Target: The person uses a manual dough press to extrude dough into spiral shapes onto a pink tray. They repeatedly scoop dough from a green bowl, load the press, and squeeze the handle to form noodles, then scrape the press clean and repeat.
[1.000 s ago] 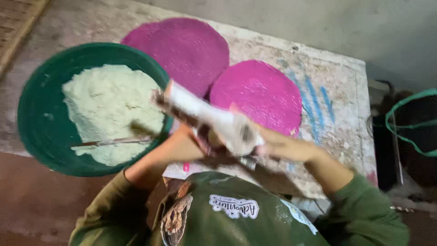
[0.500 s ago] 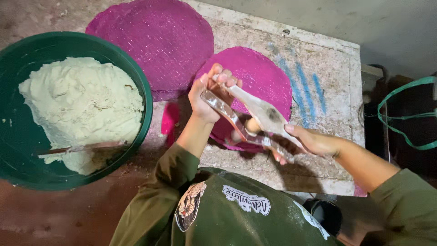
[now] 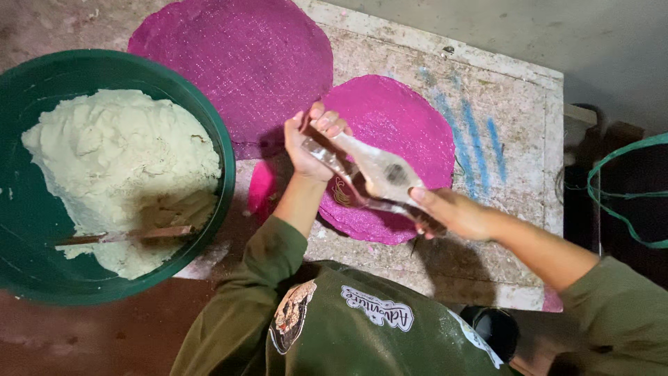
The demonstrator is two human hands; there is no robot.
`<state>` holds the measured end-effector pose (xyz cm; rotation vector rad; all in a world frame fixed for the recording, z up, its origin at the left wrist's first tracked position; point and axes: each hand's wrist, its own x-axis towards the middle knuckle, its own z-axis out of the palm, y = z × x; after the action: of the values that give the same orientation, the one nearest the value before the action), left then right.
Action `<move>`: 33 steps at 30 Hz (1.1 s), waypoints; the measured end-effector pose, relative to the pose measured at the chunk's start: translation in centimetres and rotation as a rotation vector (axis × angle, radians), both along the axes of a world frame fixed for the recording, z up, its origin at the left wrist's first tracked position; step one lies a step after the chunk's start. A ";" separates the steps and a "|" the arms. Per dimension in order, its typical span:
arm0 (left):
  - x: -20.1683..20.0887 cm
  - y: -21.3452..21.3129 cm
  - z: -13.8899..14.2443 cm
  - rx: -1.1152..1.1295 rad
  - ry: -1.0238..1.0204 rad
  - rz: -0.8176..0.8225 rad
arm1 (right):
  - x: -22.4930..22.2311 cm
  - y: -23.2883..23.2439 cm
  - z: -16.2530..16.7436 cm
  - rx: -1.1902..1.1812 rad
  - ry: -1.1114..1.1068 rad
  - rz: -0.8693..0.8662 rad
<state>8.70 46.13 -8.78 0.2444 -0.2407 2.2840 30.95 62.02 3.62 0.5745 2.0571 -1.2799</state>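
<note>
Shifted lower and flatter since half a second ago: clear plastic sheet (image 3: 379, 174) stretched between both hands.
Left hand (image 3: 309, 143) and right hand (image 3: 452, 212) closed on opposite ends, above pink mat (image 3: 410, 125) on surface (image 3: 515, 104); probably light, limp, slippery, best gripped by edges.

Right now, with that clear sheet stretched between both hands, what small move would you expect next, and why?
Probably lowering the clear plastic sheet flat onto the smaller pink mat. The left hand and right hand hold it taut by opposite ends directly above that mat, and nothing lies on the mat's visible part.
</note>
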 end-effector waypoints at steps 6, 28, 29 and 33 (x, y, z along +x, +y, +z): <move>-2.9 0.8 1.4 0.016 0.078 -0.001 | -1.6 0.2 -0.4 0.194 0.096 0.004; -0.1 -0.8 -1.5 -1.414 0.647 -0.582 | -1.2 3.0 -1.2 0.083 0.218 -0.127; 0.3 -1.0 -2.1 -1.387 0.801 -0.536 | -1.1 3.1 -1.6 0.104 0.220 -0.117; 1.9 -3.7 -3.6 -1.355 1.234 -0.245 | -0.6 3.4 -3.7 0.073 0.268 -0.210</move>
<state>10.60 42.44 -12.43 0.7276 1.6758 1.2539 30.32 65.41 -0.07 0.6987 2.3201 -1.4744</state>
